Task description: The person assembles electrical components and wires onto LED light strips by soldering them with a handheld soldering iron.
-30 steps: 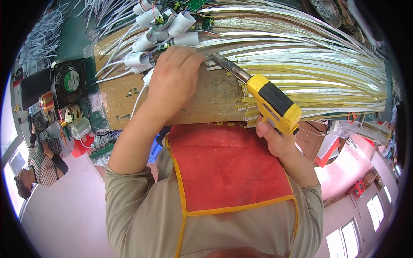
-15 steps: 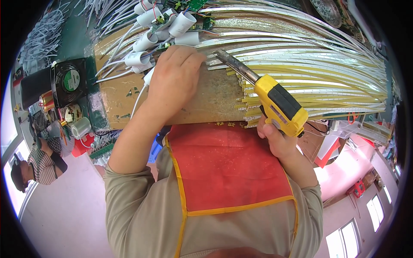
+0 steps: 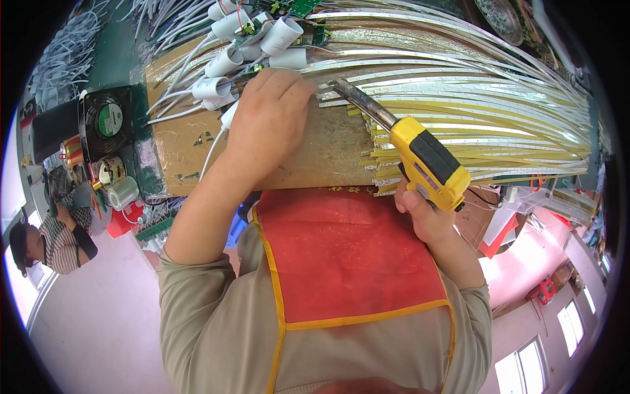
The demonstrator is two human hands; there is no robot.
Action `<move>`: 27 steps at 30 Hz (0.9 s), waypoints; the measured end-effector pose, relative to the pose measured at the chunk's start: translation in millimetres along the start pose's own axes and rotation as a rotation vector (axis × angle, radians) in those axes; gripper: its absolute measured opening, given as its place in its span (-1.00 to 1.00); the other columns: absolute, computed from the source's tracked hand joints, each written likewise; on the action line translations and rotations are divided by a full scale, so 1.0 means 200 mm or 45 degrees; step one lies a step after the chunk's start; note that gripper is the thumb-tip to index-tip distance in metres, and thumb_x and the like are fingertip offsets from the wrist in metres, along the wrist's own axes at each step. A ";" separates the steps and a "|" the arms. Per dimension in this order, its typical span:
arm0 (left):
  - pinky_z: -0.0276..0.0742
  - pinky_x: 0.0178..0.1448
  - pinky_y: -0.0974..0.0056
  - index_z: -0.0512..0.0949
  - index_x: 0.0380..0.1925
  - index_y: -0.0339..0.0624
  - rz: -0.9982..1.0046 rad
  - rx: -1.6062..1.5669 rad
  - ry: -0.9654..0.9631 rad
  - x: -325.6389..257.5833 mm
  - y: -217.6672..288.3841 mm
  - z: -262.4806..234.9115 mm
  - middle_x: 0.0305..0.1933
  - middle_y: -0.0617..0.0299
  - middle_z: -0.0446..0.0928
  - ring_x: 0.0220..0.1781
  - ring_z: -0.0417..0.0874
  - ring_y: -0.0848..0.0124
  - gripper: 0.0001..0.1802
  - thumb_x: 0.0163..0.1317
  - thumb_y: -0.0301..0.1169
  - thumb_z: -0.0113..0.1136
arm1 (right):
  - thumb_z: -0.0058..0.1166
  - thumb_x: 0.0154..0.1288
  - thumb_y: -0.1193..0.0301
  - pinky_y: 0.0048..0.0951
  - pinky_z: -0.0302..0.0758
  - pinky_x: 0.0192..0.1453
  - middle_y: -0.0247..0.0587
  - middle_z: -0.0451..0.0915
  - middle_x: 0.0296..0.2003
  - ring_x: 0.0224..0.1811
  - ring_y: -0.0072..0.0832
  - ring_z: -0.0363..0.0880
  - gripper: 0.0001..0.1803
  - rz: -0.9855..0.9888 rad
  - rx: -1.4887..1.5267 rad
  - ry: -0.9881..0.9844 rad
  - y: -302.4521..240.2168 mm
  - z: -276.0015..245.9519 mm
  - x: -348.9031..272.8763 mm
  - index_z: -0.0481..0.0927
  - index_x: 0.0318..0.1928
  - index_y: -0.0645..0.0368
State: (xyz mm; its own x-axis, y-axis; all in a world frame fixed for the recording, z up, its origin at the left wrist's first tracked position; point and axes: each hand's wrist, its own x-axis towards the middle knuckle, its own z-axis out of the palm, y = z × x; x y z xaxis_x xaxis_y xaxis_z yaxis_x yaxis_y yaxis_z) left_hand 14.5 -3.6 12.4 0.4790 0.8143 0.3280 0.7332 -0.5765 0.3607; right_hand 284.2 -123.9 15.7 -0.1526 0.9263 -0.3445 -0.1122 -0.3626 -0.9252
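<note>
My right hand (image 3: 430, 217) is wrapped round the grip of a yellow and black soldering gun (image 3: 430, 157). Its dark metal barrel slants up and left, and the tip lies just right of my left hand (image 3: 272, 115), over the ends of the LED strips. My left hand is closed with its fingers curled down; what they pinch is hidden beneath them. From under its left side sticks out a white cylindrical housing (image 3: 230, 116) with a white cable. More white housings (image 3: 281, 37) with wires and green circuit boards (image 3: 303, 8) lie just beyond the hand.
Many white and yellow LED strips (image 3: 472, 98) fan out to the right over a brown board (image 3: 328, 151). A black fan (image 3: 105, 125) and a wire spool (image 3: 123, 194) stand at left. White cables (image 3: 65, 59) are heaped far left. Another person (image 3: 62, 246) is at the left edge.
Both my hands and the soldering gun have shifted very slightly to the right; my grip looks the same. The person at the left has moved a little further left.
</note>
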 end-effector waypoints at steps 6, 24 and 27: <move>0.49 -0.04 0.15 0.59 -0.33 -0.19 0.005 -0.012 0.019 0.00 -0.01 0.01 -0.30 0.17 0.52 -0.19 0.53 0.17 -0.81 -0.01 -0.53 0.16 | 0.30 0.19 0.51 -0.51 0.47 -0.23 -0.37 0.58 -0.33 -0.32 -0.59 0.52 -0.72 0.006 -0.010 0.012 0.00 0.00 0.00 0.57 -0.09 0.23; 0.53 -0.12 0.16 0.63 -0.42 -0.15 -0.193 0.031 0.096 0.02 0.05 0.04 -0.35 0.19 0.59 -0.26 0.60 0.17 -0.91 0.02 -0.52 0.30 | 0.30 0.19 0.49 -0.50 0.49 -0.20 -0.35 0.59 -0.30 -0.29 -0.56 0.54 -0.69 0.023 -0.032 -0.003 0.01 -0.02 0.00 0.57 -0.06 0.23; 0.54 -0.13 0.16 0.63 -0.43 -0.15 -0.210 0.035 0.089 0.03 0.05 0.04 -0.35 0.18 0.59 -0.27 0.60 0.17 -0.92 0.02 -0.52 0.30 | 0.30 0.19 0.49 -0.50 0.49 -0.20 -0.35 0.59 -0.30 -0.29 -0.56 0.54 -0.69 0.031 -0.044 -0.003 0.01 -0.01 0.00 0.57 -0.06 0.23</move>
State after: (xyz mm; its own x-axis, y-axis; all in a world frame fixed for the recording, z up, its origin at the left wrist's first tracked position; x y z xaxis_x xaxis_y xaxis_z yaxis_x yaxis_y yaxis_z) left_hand 28.6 -4.7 11.4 0.3171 0.8905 0.3263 0.8125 -0.4326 0.3909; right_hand 286.5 -124.3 13.2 -0.1572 0.9171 -0.3663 -0.0744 -0.3809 -0.9216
